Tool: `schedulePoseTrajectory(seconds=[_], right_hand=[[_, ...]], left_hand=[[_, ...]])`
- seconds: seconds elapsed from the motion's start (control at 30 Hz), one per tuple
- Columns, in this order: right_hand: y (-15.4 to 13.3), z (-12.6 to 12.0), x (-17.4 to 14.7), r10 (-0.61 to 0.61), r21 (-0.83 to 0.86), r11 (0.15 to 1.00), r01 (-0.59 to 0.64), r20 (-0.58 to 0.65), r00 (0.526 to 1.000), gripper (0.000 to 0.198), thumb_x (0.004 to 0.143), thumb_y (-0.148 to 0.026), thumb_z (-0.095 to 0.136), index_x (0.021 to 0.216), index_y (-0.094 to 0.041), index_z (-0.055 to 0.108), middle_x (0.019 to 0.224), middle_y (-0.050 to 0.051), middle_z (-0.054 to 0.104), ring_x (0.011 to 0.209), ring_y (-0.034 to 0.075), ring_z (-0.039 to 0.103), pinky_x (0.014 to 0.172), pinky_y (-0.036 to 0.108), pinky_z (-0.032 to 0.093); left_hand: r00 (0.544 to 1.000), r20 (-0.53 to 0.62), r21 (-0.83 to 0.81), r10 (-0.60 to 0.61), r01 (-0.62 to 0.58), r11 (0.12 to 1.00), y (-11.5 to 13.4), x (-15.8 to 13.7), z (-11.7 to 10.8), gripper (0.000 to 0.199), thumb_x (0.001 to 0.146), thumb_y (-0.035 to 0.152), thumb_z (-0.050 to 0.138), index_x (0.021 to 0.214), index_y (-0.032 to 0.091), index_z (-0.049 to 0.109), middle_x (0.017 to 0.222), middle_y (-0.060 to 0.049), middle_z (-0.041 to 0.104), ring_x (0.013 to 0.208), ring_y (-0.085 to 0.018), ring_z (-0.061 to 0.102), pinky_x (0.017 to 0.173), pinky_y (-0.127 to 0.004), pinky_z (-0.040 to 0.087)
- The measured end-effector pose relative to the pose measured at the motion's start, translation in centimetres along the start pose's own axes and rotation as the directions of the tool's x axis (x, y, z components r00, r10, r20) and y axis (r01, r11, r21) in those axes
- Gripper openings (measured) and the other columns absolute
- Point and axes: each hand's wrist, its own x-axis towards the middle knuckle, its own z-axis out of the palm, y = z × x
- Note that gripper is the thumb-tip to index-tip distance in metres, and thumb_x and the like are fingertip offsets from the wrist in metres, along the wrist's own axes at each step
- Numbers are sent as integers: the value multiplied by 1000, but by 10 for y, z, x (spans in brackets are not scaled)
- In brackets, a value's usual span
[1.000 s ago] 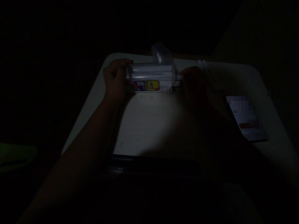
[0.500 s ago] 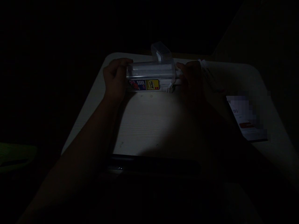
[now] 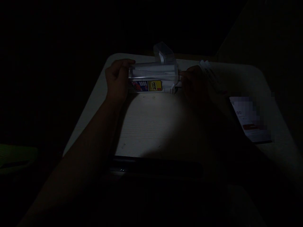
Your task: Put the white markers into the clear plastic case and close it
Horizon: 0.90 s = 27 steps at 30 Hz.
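Observation:
A clear plastic case [image 3: 152, 72] with a yellow and blue label lies on its side near the far edge of the table, its lid [image 3: 163, 52] flipped up at the right end. White pens, apparently markers, show inside it. My left hand [image 3: 117, 78] is closed around the case's left end. At the open right end is my right hand [image 3: 194, 80], its fingertips drawn together against the pen ends; deep shadow hides what they grip. Just beyond that hand lie a few loose white markers [image 3: 209, 72] on the table.
The pale table [image 3: 146, 123] has rounded far corners. On its right side rests a lit phone [image 3: 248, 123]. A dark bar [image 3: 156, 167] runs along the near edge. Something green [image 3: 17, 154] shows at the far left. The surroundings are very dark.
My right hand has shifted slightly, and its fingertips sit lower at the case's open end. The pens there jut out less and lie differently inside. My left hand stays in place.

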Motion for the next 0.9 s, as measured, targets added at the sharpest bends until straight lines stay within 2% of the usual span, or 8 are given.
schedulePoseTrajectory(seconds=[0.17,0.3,0.5,0.6,0.7,0.83,0.9], right_hand=[[3,3,-1,15,118,993,-19,33,999,48,101,-50,28,112,-18,62,108,12,66,99,19,63,90,40,55],[4,4,-2,21,87,996,-26,56,998,44,100,-54,30,115,-24,60,112,12,63,102,20,61,92,41,54],[5,2,-1,56,73,996,-58,32,998,40,99,-54,38,107,-22,60,109,10,62,102,19,60,93,39,53],[5,0,0,3,70,998,-2,-8,1000,39,100,-49,36,108,-19,62,107,9,62,101,18,60,93,38,53],[6,-1,1,-81,28,996,80,6,997,36,101,-37,34,113,-19,63,108,10,62,102,18,59,92,37,52],[7,0,1,-116,-77,990,119,46,992,38,93,-19,38,123,-21,62,107,10,62,97,19,59,85,39,53],[4,0,1,-118,-108,987,123,52,992,41,89,-17,40,124,-21,62,106,10,63,95,21,59,81,41,53]], left_hand=[[1000,-8,-11,5,-5,1000,0,0,1,48,88,59,56,91,14,74,86,-5,68,84,-16,63,78,-30,52],[1000,-17,-12,-15,15,1000,1,1,1,46,86,58,59,89,15,74,87,-6,69,84,-17,64,79,-31,52],[1000,-2,-10,13,-13,1000,0,-1,0,39,91,48,57,91,13,74,88,-6,68,89,-17,65,83,-32,52],[1000,-8,-10,-7,7,1000,-1,0,0,36,92,45,57,91,13,73,87,-5,67,85,-15,64,81,-30,52],[1000,1,-13,-25,25,1000,-1,0,0,38,91,48,58,91,13,73,87,-6,67,81,-15,63,78,-29,52],[1000,4,-15,-18,18,1000,0,0,0,41,90,51,58,91,13,73,86,-6,66,83,-16,63,81,-31,52],[1000,10,-8,-21,21,1000,1,0,0,41,91,51,57,92,13,72,87,-5,66,85,-16,63,83,-32,53]])
